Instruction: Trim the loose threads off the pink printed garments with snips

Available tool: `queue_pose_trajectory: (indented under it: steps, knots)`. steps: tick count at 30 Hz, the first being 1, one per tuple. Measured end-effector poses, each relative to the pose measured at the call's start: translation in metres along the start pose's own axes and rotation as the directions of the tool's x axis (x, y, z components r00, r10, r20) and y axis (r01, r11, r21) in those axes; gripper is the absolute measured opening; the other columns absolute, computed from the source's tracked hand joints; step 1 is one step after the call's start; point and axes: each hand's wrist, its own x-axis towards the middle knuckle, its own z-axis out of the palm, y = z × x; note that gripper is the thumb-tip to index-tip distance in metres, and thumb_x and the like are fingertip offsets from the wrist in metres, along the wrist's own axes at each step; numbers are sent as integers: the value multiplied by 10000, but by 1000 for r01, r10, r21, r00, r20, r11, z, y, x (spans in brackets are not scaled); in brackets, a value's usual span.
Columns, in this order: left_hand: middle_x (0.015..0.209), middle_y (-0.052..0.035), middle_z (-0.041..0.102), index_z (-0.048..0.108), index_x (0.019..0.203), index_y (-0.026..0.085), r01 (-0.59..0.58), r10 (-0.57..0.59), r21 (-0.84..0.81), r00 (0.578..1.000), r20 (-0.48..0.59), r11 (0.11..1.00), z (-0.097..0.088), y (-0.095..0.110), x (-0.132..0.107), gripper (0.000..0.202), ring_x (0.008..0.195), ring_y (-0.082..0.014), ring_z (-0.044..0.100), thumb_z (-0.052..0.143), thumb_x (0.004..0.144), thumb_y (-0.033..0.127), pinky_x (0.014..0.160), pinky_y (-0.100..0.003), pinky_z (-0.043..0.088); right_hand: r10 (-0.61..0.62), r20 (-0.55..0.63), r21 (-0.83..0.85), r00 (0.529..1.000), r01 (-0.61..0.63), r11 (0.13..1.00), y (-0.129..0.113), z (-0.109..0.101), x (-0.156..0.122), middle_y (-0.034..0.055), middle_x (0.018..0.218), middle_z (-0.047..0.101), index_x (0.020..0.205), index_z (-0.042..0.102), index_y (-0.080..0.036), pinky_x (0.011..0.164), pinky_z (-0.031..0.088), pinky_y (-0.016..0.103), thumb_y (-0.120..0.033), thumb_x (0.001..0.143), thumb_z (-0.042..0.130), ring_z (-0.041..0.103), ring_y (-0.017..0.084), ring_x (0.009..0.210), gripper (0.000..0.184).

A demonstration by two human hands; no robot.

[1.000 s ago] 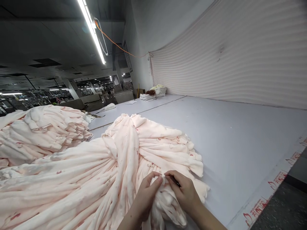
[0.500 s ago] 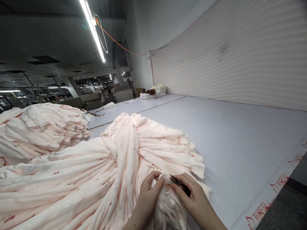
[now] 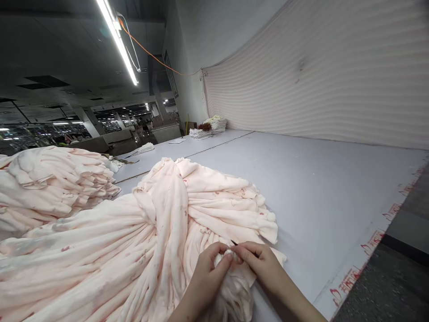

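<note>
A large bundle of pale pink printed fabric (image 3: 161, 223) lies gathered and twisted on the grey table (image 3: 318, 188). My left hand (image 3: 209, 275) pinches a bunched white end of the fabric (image 3: 231, 286) near the table's front edge. My right hand (image 3: 261, 264) is closed on a small dark pointed tool (image 3: 233, 243), its tip against the same bunched end. Both hands touch at the fabric end.
A second pile of pink fabric (image 3: 50, 179) sits at the left. Folded stacks of cloth (image 3: 209, 127) stand far back by the ribbed wall (image 3: 318, 80). The table's front edge carries red-printed tape (image 3: 362, 250); dark floor lies to the right.
My right hand has drawn in towards my left, so less of the dark tool shows. The view has shifted slightly left and down.
</note>
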Motion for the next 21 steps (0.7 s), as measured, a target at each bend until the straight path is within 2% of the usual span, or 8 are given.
queue_pose_trajectory:
  steps: [4,6,9,11,14,16,18,21]
  knots:
    - [678,17,533,549,684,181,-12,17,24,972,-233,1000,-17,-9,1,215,711,-163,511,604,773,369,668,-230,375,27,-171,-165,985,-55,985,30,-27,-16,68,1063,645,1051,618,-203,772,473,303,-400,777,569,599,233,931,341]
    - [675,27,537,534,685,183,-13,-35,-159,954,-297,987,-29,-15,5,242,690,-149,514,641,740,392,664,-222,391,9,-183,-419,983,-87,904,48,-39,-27,65,1131,607,1131,574,-248,771,469,336,-305,757,568,595,248,945,378]
    - [592,60,512,475,682,192,9,-175,-524,947,-268,852,-44,-21,14,335,519,-100,468,670,692,464,529,-194,380,-6,-141,-635,990,-85,768,64,-52,-32,61,998,611,967,621,-239,671,457,335,-206,783,469,607,227,782,240]
    - [544,78,478,446,664,194,35,-217,-615,950,-225,788,-50,-23,17,371,442,-79,420,675,679,485,468,-183,353,-29,-139,-551,990,-53,833,65,-58,-27,54,931,605,863,609,-217,662,449,311,-251,842,419,592,206,757,195]
    - [606,56,527,553,741,191,80,-130,-379,986,-108,922,-41,-22,16,246,498,-100,493,678,705,400,531,-211,409,27,-134,-188,991,-52,981,59,-61,-15,40,834,622,822,590,-190,694,450,292,-417,889,389,579,205,797,311]
    - [738,18,594,621,942,210,24,-19,-106,999,42,994,-22,-18,14,285,648,-147,567,694,699,340,658,-255,451,74,-127,32,989,-71,997,51,-55,-10,28,773,626,808,595,-167,692,450,287,-483,865,433,573,203,773,359]
    - [883,-18,616,547,1173,239,-79,66,68,981,183,995,3,-12,12,549,793,-190,578,728,661,321,750,-290,451,75,-136,148,988,-55,987,42,-43,-9,19,752,626,800,607,-152,682,447,279,-501,823,512,565,193,740,363]
    - [937,-38,602,501,1194,229,-178,138,192,968,208,965,29,-5,13,507,837,-198,558,667,717,278,751,-294,445,90,-135,301,987,-46,953,29,-26,-13,30,823,649,909,630,-153,700,452,280,-496,822,532,572,198,781,368]
